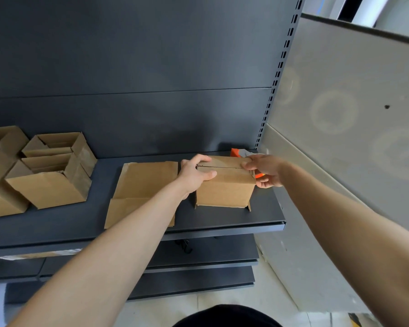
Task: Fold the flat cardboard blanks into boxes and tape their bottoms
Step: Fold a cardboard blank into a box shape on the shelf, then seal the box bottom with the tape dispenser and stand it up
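A small cardboard box [224,191] stands bottom up on the dark shelf [222,220], its two bottom flaps meeting in a seam on top. My left hand [195,173] grips the box's left top edge, thumb on the front and fingers over the flaps. My right hand [266,171] holds an orange tape dispenser [237,152] at the box's right top edge; most of the dispenser is hidden behind the hand and box. A stack of flat cardboard blanks [142,192] lies just left of the box.
Several folded open boxes [50,171] stand at the shelf's left end. A dark back panel rises behind the shelf, and a grey wall [340,114] closes the right side. Lower shelves [198,263] sit below.
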`<state>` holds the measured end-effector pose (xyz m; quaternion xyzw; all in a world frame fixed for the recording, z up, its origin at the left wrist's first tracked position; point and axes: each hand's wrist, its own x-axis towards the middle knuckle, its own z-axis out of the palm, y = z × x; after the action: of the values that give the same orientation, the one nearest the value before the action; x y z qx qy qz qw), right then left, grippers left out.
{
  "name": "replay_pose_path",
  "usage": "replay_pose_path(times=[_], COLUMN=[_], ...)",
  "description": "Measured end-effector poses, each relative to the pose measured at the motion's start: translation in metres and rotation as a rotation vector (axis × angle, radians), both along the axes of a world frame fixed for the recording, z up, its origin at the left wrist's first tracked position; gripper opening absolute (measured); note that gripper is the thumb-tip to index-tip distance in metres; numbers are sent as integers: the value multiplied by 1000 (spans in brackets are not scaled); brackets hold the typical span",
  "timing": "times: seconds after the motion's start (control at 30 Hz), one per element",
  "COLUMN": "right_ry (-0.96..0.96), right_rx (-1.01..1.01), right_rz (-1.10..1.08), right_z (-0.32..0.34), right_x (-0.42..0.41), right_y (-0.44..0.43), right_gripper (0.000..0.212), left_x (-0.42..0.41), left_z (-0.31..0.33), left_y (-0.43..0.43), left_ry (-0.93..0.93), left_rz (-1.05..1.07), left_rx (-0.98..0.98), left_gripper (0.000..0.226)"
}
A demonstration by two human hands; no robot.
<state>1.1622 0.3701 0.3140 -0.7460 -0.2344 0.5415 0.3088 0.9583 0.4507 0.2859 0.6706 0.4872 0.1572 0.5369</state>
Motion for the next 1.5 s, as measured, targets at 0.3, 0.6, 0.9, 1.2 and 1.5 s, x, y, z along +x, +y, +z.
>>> replay_pose_path(times=[0.3, 0.6, 0.9, 1.2, 1.5], right_ry=[-98, -261, -537, -748, -713], right_rx=[-16, 97, -71, -133, 61], right_rz=[-92, -87, 286, 398, 319], right_z=[-1, -35, -33, -62, -34], right_x=[-13, -24, 6, 33, 59], right_y=[5, 15, 32, 41, 48], right_gripper=[16, 28, 19, 58, 32], left_x=[1, 7, 9, 10, 16], left_z=[-4, -22, -14, -18, -18], left_y=[6, 6, 11, 2, 5], left_ry=[-18, 44, 136, 67, 91], left_rz=[-17, -99, -89, 11, 77], left_rx=[171, 177, 81, 99, 25], left_gripper=[13, 17, 21, 18, 14])
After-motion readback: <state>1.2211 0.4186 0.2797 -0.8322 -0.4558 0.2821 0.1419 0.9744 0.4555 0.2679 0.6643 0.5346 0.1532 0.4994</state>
